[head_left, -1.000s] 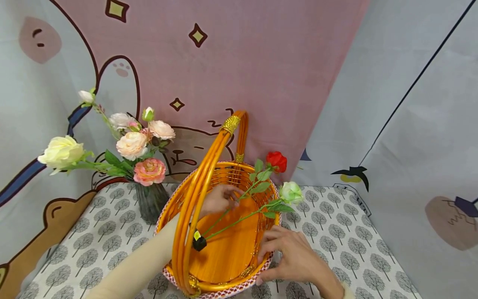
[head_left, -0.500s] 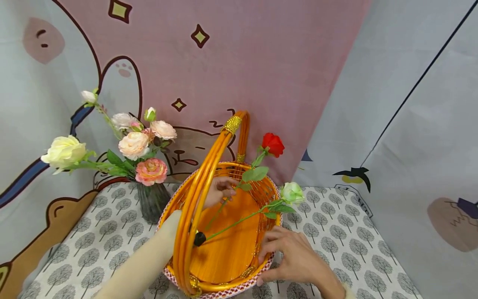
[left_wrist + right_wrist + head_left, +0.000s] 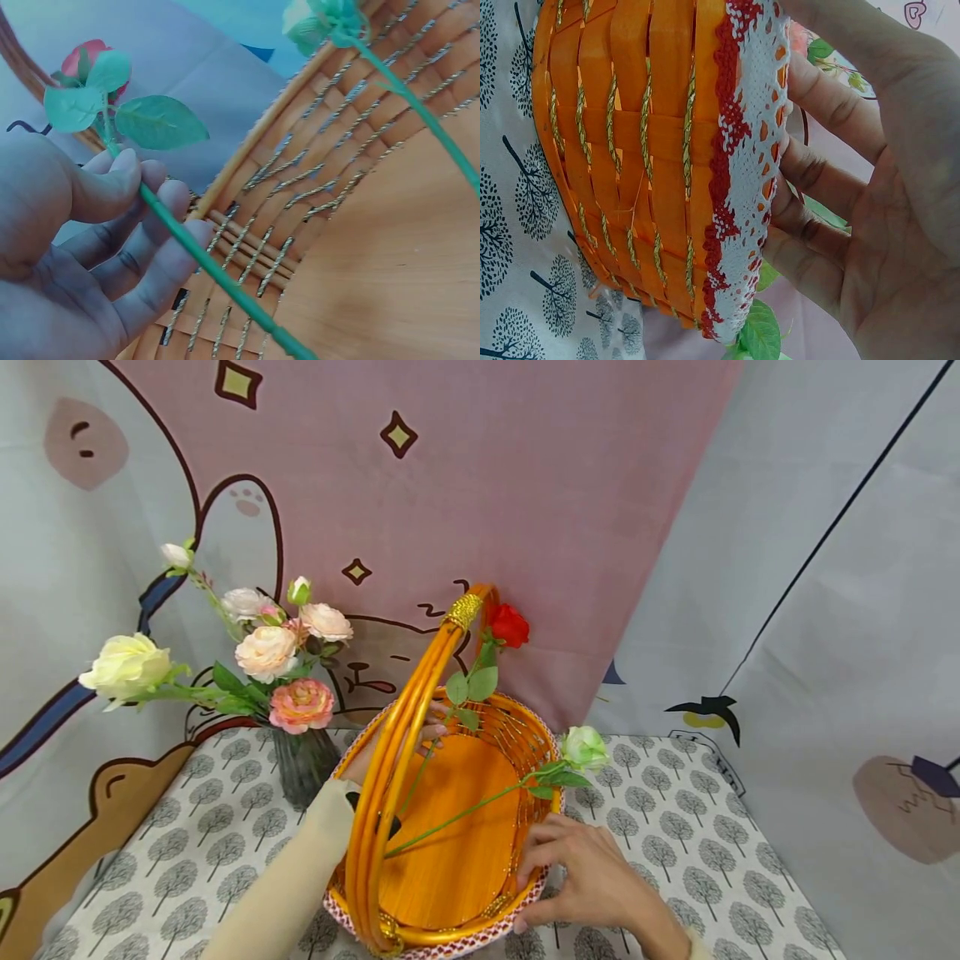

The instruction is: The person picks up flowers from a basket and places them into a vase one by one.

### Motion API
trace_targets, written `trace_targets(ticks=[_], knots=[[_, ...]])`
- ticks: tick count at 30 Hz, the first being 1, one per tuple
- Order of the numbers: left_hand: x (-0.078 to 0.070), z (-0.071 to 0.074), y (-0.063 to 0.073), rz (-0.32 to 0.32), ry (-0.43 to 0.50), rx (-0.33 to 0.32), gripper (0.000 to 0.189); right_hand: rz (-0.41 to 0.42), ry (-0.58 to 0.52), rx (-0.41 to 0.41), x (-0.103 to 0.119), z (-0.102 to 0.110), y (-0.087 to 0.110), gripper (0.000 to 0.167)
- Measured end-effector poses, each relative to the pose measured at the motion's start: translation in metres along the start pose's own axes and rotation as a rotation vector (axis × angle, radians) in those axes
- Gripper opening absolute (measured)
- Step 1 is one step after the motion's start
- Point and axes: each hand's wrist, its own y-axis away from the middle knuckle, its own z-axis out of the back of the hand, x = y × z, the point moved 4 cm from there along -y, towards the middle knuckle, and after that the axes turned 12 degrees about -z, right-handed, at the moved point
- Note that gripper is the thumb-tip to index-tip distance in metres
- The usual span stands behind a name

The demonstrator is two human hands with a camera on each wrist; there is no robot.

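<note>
An orange woven basket [image 3: 465,868] with a tall arched handle stands on the table. Inside it, partly behind the handle, my left hand [image 3: 433,731] pinches the green stem of a red rose [image 3: 510,627]. The left wrist view shows that stem [image 3: 202,253] between the thumb and fingers of my left hand [image 3: 97,232], just below the leaves. My right hand [image 3: 577,868] holds the basket's near right rim, its fingers over the lace edging [image 3: 750,150]. A pale green rose [image 3: 585,748] lies slanted across the basket, its bloom over the right rim.
Left of the basket stands a grey glass vase [image 3: 303,768] of cream, peach and pink flowers [image 3: 266,652]. A cloth [image 3: 697,885] printed with trees covers the table. A pink and grey cartoon curtain [image 3: 570,485] hangs close behind.
My left hand has moved left and back with the red rose, whose bloom has swung up and left toward the handle. The right hand has stayed at the rim.
</note>
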Motion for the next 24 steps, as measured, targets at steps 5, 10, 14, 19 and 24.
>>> trace_targets(ticks=[5, 10, 14, 19, 24], knots=[[-0.026, -0.001, 0.009, 0.049, -0.017, -0.062, 0.048, -0.012, -0.019, 0.018, 0.0, 0.0, 0.0, 0.025], [-0.017, 0.007, 0.016, 0.095, -0.025, -0.076, 0.047, -0.028, 0.0, 0.025, 0.0, 0.0, 0.001, 0.025], [-0.014, 0.015, 0.02, 0.07, 0.025, -0.078, 0.033, -0.025, 0.009, 0.024, 0.001, 0.0, 0.0, 0.026], [-0.034, 0.016, 0.028, 0.02, 0.019, -0.093, 0.031, -0.041, 0.015, 0.032, 0.001, -0.001, 0.0, 0.026], [-0.043, 0.019, 0.033, -0.011, -0.107, -0.129, 0.039, -0.039, 0.022, 0.026, 0.001, -0.001, 0.0, 0.026]])
